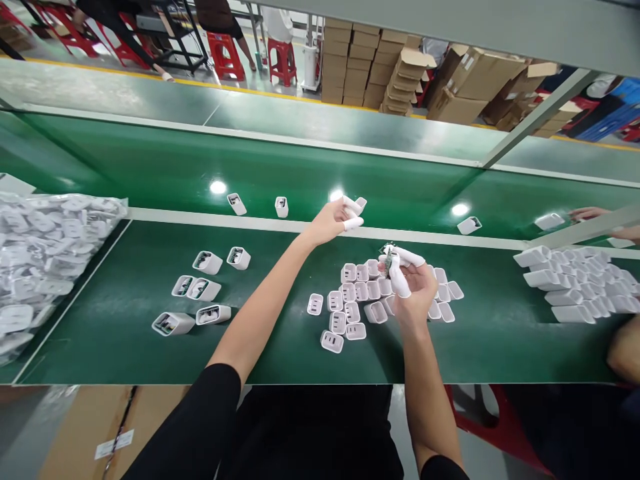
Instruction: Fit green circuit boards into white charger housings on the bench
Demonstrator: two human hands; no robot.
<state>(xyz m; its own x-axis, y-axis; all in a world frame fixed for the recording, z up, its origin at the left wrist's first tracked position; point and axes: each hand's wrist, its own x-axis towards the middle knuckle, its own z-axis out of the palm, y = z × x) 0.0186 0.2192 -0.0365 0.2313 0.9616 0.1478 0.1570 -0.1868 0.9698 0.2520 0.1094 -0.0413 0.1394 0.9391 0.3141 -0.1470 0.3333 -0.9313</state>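
My left hand (330, 223) reaches over the pale strip at the belt's near edge, white covers on its thumb and fingertip. Those two digits are apart, and a small white charger housing (361, 203) is at the fingertip, seemingly touching it. My right hand (414, 283), with white finger covers too, pinches a small green circuit board (388, 259) above the bench. Under and around it stand several white charger caps (361, 291) with slots in their faces. To the left of my left forearm lie several white housings (207, 262) with parts showing inside.
A clear bag of white parts (55, 247) lies at left. More white housings (580, 280) are stacked at right, near another person's arm (625, 350). Housings (469, 225) sit spaced along the green belt (165, 173). Cardboard boxes (355, 60) and red stools (225, 57) stand beyond.
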